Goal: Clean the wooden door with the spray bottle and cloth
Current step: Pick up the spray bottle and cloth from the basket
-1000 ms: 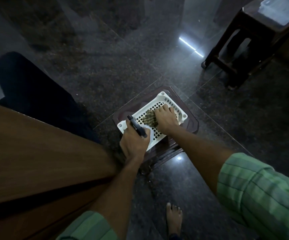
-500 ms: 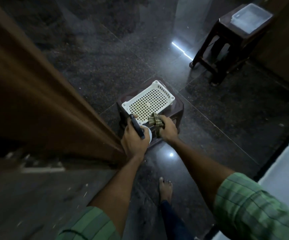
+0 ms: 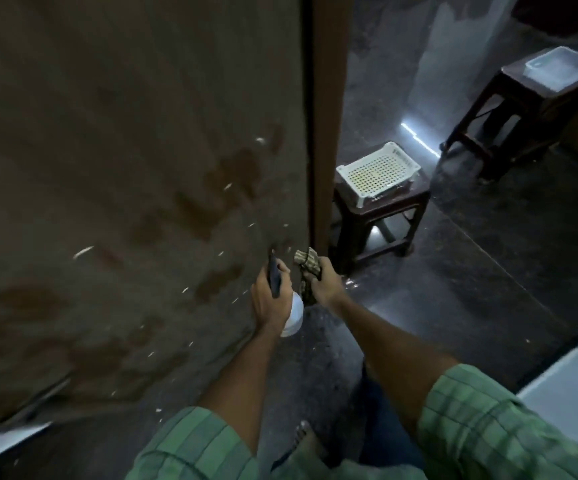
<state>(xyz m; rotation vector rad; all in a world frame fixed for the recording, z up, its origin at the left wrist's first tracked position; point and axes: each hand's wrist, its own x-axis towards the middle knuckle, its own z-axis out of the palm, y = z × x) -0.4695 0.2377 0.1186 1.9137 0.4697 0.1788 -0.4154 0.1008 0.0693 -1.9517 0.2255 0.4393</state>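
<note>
The wooden door (image 3: 135,168) fills the left half of the view, its brown face marked with darker stains and small pale flecks; its edge (image 3: 325,116) runs down the middle. My left hand (image 3: 268,299) grips a white spray bottle (image 3: 294,315) with a dark trigger head (image 3: 274,278), held close to the door's lower right part. My right hand (image 3: 325,284) grips a crumpled striped cloth (image 3: 308,265) just right of the bottle, near the door's edge.
A white perforated basket (image 3: 377,173) sits on a low dark stool (image 3: 381,216) behind the door's edge. A second dark stool (image 3: 523,109) carrying a clear lidded box (image 3: 563,65) stands at the far right. The floor is dark polished stone; my bare foot (image 3: 306,439) shows below.
Both hands lifted the bottle and cloth out of the basket and drew back toward the door. My view swung left, so the door's face now fills the left side.
</note>
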